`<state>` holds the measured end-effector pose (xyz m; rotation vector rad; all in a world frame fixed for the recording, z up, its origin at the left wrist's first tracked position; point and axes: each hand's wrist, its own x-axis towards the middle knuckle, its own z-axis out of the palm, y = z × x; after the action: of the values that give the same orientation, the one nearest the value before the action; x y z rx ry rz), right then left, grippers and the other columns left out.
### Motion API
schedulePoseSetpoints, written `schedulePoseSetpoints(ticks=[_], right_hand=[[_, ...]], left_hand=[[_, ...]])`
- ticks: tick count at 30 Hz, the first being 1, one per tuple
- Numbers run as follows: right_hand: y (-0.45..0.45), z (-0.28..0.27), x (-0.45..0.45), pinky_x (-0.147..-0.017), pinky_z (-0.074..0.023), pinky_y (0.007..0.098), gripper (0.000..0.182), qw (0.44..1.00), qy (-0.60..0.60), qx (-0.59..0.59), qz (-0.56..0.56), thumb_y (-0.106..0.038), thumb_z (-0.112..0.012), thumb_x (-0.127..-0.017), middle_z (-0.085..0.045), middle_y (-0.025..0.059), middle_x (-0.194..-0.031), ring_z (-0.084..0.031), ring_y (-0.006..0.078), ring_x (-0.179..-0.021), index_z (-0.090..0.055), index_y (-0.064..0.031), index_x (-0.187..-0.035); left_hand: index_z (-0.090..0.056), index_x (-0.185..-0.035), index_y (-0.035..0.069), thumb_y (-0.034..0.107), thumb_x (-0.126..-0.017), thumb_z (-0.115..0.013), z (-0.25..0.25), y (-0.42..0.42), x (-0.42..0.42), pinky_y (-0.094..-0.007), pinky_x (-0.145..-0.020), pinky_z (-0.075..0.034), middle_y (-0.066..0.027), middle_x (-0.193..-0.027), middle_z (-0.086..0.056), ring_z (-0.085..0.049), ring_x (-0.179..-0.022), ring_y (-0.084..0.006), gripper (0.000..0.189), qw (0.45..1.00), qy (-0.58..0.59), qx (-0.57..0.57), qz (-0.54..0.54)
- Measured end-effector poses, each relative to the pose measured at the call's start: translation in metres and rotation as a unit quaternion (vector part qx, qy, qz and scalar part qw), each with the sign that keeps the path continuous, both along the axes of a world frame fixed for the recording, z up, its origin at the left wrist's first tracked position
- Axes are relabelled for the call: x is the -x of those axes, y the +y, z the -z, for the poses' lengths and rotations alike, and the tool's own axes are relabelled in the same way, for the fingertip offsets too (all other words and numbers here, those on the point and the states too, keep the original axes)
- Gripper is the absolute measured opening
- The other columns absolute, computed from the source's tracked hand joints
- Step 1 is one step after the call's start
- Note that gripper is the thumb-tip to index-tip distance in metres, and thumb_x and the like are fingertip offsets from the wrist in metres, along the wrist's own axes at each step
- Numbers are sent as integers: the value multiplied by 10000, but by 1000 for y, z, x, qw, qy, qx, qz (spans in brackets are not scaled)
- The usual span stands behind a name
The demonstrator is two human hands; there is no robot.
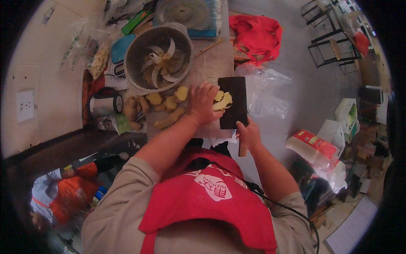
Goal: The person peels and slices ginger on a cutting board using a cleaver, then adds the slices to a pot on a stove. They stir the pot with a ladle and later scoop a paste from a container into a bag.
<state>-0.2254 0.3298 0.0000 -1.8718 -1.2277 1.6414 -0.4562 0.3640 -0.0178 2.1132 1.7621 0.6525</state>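
Observation:
My right hand [248,133] grips the wooden handle of a cleaver with a broad dark blade [233,95], held flat near the worktop's right edge. Pale yellow ginger pieces [224,102] lie on the blade's left side. Against them rests my left hand [204,103], its fingers slightly spread; whether it grips any piece cannot be told. Left of it, cut ginger pieces [171,102] and a longer unpeeled strip [169,118] lie on the worktop [207,68]. Whole brown ginger roots [131,109] sit further left. Above them stands a round metal pot [189,47] with curved blades inside.
A steel-and-black jug [103,104] and a bag of peeled cloves [100,62] stand at the left. Behind the pot is a blue-edged appliance [203,33]. A red bag [258,38] and clear plastic bag [269,92] lie to the right. Another person [69,193] is at lower left.

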Motion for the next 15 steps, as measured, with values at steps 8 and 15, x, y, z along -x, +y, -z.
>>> schedulePoseSetpoints(ticks=[8,15], right_hand=[[-5,-15,28,-486,-491,285,205,997,-14,-21,-75,-158,-612,-906,-606,53,-699,-567,120,-532,-561,-5,-1032],[-2,-31,50,-555,-516,348,255,993,-24,-22,-112,-200,-627,-887,-652,107,-707,-636,201,-556,-590,-21,-1065]], left_hand=[[-563,-1265,146,386,-707,-743,2,-6,-9,-619,-1114,-163,-153,-1341,-465,-398,-1306,-368,635,992,-27,-103,-64],[-575,-1253,99,239,-743,-709,0,-5,-5,-567,-1089,-264,-199,-1336,-463,-431,-1272,-403,546,972,-154,-147,-96]])
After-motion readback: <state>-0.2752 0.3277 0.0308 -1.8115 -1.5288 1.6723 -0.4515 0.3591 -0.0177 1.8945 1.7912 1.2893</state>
